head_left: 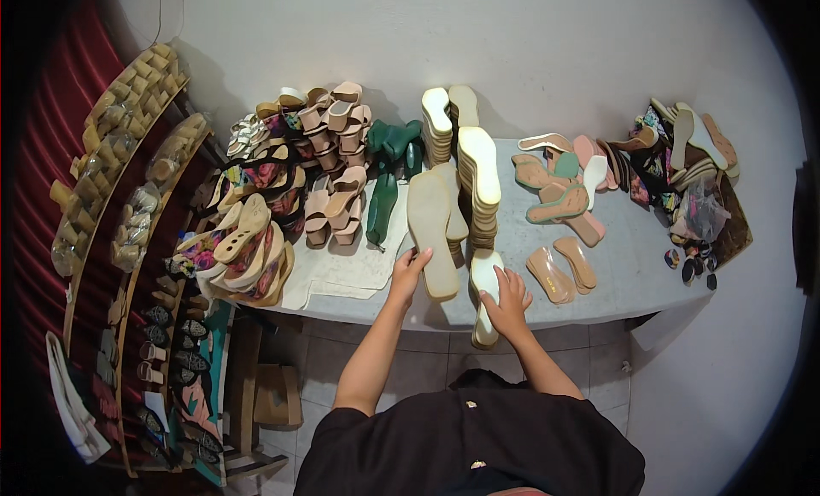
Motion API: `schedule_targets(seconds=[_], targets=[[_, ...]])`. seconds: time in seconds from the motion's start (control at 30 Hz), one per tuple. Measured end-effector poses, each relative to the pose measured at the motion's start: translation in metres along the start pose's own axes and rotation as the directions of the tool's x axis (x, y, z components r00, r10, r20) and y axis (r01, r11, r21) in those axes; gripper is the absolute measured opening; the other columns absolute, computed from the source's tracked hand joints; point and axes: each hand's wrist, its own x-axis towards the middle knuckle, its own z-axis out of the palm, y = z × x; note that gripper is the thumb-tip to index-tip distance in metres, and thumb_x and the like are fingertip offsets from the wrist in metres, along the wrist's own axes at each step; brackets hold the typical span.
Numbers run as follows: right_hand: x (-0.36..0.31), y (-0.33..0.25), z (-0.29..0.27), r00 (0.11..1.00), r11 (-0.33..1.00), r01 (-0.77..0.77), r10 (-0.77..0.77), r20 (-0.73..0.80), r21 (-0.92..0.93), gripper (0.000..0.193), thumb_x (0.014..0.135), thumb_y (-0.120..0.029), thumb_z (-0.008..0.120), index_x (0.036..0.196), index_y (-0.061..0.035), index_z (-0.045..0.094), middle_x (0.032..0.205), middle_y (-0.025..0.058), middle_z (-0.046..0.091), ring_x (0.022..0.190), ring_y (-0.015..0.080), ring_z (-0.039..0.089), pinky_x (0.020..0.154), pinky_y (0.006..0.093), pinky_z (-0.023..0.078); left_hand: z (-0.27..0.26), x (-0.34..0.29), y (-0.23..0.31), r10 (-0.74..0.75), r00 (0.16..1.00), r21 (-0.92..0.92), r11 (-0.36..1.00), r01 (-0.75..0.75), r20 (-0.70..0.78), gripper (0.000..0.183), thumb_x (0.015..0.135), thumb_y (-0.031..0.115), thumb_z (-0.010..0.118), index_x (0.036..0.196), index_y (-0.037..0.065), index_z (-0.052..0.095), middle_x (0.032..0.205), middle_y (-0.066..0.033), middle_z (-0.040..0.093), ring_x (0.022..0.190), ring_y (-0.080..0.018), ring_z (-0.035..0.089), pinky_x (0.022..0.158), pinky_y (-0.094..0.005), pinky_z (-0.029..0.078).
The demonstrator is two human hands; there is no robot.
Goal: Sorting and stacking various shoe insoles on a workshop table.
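My left hand [409, 275] is closed on the near left edge of a beige shoe sole [431, 231], held tilted over the table. My right hand [510, 303] lies with spread fingers on the right side of a pale sole [486, 281] at the table's front edge. That sole tops a stack whose heel end reaches past the edge. Just beyond it rises a tall stack of cream soles [480, 167]. Farther back stand a second stack [436, 111] and a beige one [464, 105]. Another beige stack [455, 218] is partly hidden behind the held sole.
Pink block-heel sandals [337, 201], green shoe lasts [382, 207] and wedge sandals [248, 248] crowd the left. Loose insoles [559, 197] and tan insoles [551, 275] lie right. A box with soles and fabric [730, 218] stands far right. Shelves with heels [120, 146] line the left.
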Motion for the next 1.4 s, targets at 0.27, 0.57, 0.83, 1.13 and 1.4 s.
schedule_targets(seconds=[0.27, 0.57, 0.83, 1.13, 1.4], targets=[[0.015, 0.038, 0.060, 0.993, 0.935, 0.112, -0.093, 0.071, -0.337, 0.064, 0.078, -0.031, 0.053, 0.135, -0.0091, 0.033, 0.140, 0.0166, 0.028, 0.130, 0.0344, 0.023, 0.096, 0.0668, 0.014, 0.024, 0.101, -0.015, -0.098, 0.995, -0.015, 0.995, 0.098, 0.001, 0.046, 0.081, 0.036, 0.063, 0.101, -0.005, 0.059, 0.092, -0.0072, 0.063, 0.084, -0.0119, 0.056, 0.076, -0.0228, 0.041], [0.022, 0.037, 0.052, 0.994, 0.943, 0.081, -0.052, 0.100, -0.322, 0.066, 0.078, -0.032, 0.051, 0.137, -0.0101, 0.031, 0.142, 0.0150, 0.026, 0.131, 0.0317, 0.023, 0.097, 0.0664, 0.012, 0.031, 0.155, -0.022, -0.117, 0.993, 0.041, 0.992, 0.117, -0.010, 0.051, 0.080, 0.039, 0.062, 0.097, -0.008, 0.059, 0.093, -0.0117, 0.063, 0.086, -0.0156, 0.058, 0.078, -0.0245, 0.043], [0.023, 0.033, 0.053, 0.992, 0.943, 0.062, -0.020, 0.128, -0.327, 0.069, 0.076, -0.034, 0.053, 0.137, -0.0115, 0.029, 0.143, 0.0135, 0.025, 0.132, 0.0309, 0.021, 0.096, 0.0686, 0.010, 0.018, 0.180, -0.042, -0.130, 0.991, 0.162, 0.979, 0.126, 0.012, 0.061, 0.079, 0.048, 0.059, 0.102, -0.009, 0.059, 0.099, -0.0138, 0.063, 0.092, -0.0192, 0.057, 0.087, -0.0302, 0.036], [0.021, 0.030, 0.054, 0.991, 0.942, 0.043, 0.003, 0.135, -0.332, 0.069, 0.077, -0.035, 0.054, 0.137, -0.0124, 0.029, 0.142, 0.0131, 0.025, 0.132, 0.0308, 0.021, 0.095, 0.0694, 0.009, 0.006, 0.199, -0.077, -0.215, 0.976, 0.496, 0.844, 0.205, -0.037, 0.075, 0.074, 0.072, 0.041, 0.120, 0.015, 0.056, 0.124, -0.0173, 0.051, 0.125, -0.0435, 0.026, 0.095, -0.0621, -0.006], [0.023, 0.036, 0.050, 0.993, 0.943, -0.001, 0.040, 0.112, -0.334, 0.065, 0.079, -0.034, 0.052, 0.136, -0.0130, 0.031, 0.142, 0.0120, 0.026, 0.132, 0.0295, 0.021, 0.096, 0.0689, 0.008, 0.025, 0.177, -0.047, -0.286, 0.950, 0.153, 0.952, 0.266, 0.128, 0.080, 0.087, 0.061, 0.033, 0.137, -0.002, 0.026, 0.142, -0.0150, 0.028, 0.133, -0.0245, 0.022, 0.108, -0.0341, 0.013]])
